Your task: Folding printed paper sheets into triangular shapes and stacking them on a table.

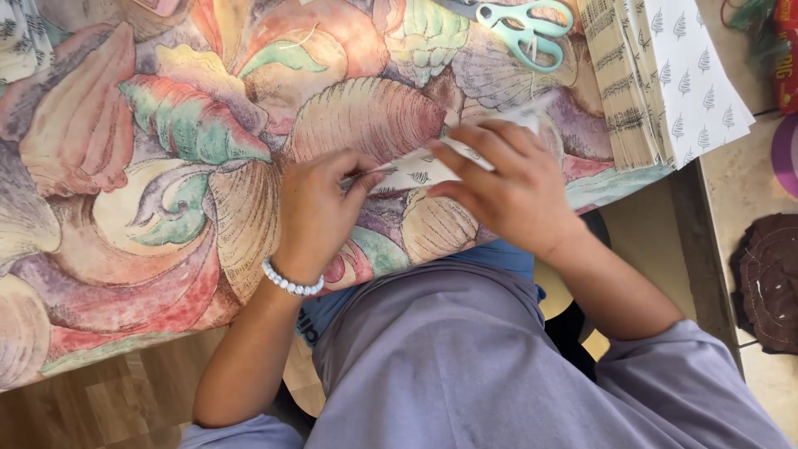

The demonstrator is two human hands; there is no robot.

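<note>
Head view, looking down at a table edge. Item: paper (420, 170), white with small dark leaf prints, folded, lying on the cloth (150, 150) near the table's near edge, between the two hands and partly hidden by them; a further corner of it shows beyond the right knuckles. Left hand (316, 212): rests on the cloth, thumb and forefinger pinched together on the paper's left end; a white bead bracelet (291, 284) sits at the wrist. Right hand (511, 187): laid over the paper's right part, fingers curled and pressed on it, fingertips pointing left toward the other hand; the two hands are near but not touching. Cloth: printed with large shells in orange, green, purple and cream, covering the table. Scissors (524, 25): teal handles, lying on the cloth at the far side, well apart from the hands. Stack (665, 79): same leaf-printed sheets, fanned at the table's right end, just right of the scissors. Shirt (465, 357): grey-lilac, filling the lower frame. Floor (748, 183): pale tile at right, with a dark brown mat (769, 283) on it
</note>
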